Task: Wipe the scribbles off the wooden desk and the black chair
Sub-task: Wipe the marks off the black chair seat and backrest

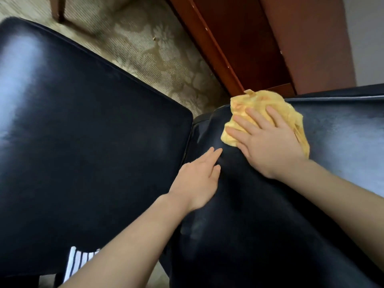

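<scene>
Two bare forearms reach up from the bottom edge of the frame, and a scrap of black-and-white striped fabric (81,260) shows beside the left one in the lower left corner. The left hand (197,179) lies flat at centre frame, fingers straight and close together, resting on the glossy black chair (249,225) and holding nothing. Up and to the right of it, the right hand (268,142) presses a crumpled yellow cloth (257,98) against the same black padding, fingers straight and spread over the cloth rather than curled round it. The two hands sit near each other but do not touch.

A second black padded panel (83,132) fills the left half of the frame, meeting the first along a seam just left of the left hand (whether any scribbles mark either surface I cannot tell through the blur and sheen). Beyond the chair, patterned beige carpet (155,48) covers the upper middle. Red-brown wooden furniture (259,48) stands in the upper right, just behind the cloth, and a dark wooden leg (58,9) shows at the upper left.
</scene>
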A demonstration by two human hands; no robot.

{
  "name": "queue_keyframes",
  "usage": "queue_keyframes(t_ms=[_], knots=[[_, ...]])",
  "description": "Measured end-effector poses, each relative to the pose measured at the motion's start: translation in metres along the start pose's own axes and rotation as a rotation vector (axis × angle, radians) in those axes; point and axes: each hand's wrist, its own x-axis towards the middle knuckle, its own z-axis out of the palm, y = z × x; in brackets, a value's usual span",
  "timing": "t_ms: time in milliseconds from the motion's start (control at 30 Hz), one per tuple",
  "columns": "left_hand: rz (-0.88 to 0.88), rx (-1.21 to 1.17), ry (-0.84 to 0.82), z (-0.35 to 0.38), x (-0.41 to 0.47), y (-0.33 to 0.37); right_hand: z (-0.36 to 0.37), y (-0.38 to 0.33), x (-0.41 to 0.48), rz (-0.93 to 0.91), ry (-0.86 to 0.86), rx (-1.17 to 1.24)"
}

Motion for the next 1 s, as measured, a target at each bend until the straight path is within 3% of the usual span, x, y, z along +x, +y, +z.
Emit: queue_keyframes(t_ms=[200, 400, 567, 667, 833, 1000], knots=[[0.023, 0.156, 0.171, -0.038, 0.004, -0.041, 0.017, -0.044, 0.101, 0.068, -0.25, -0.236], [0.02, 0.163, 0.202, -0.039, -0.003, -0.058, 0.042, -0.086, 0.147, 0.056, -0.569, -0.515], [0.01, 0.182, 0.154, -0.029, -0.004, -0.059, 0.055, -0.109, 0.143, 0.006, -0.654, -0.488], [0.016, 0.188, 0.192, -0.03, -0.001, -0.056, 0.064, -0.109, 0.13, -0.04, -0.642, -0.272], [-0.015, 0.195, 0.222, -0.029, -0.006, -0.045, 0.056, -0.113, 0.094, -0.237, -0.758, -0.216], [0.0, 0.219, 0.181, -0.026, -0.016, -0.031, 0.052, -0.101, 0.072, -0.233, -0.686, -0.106]])
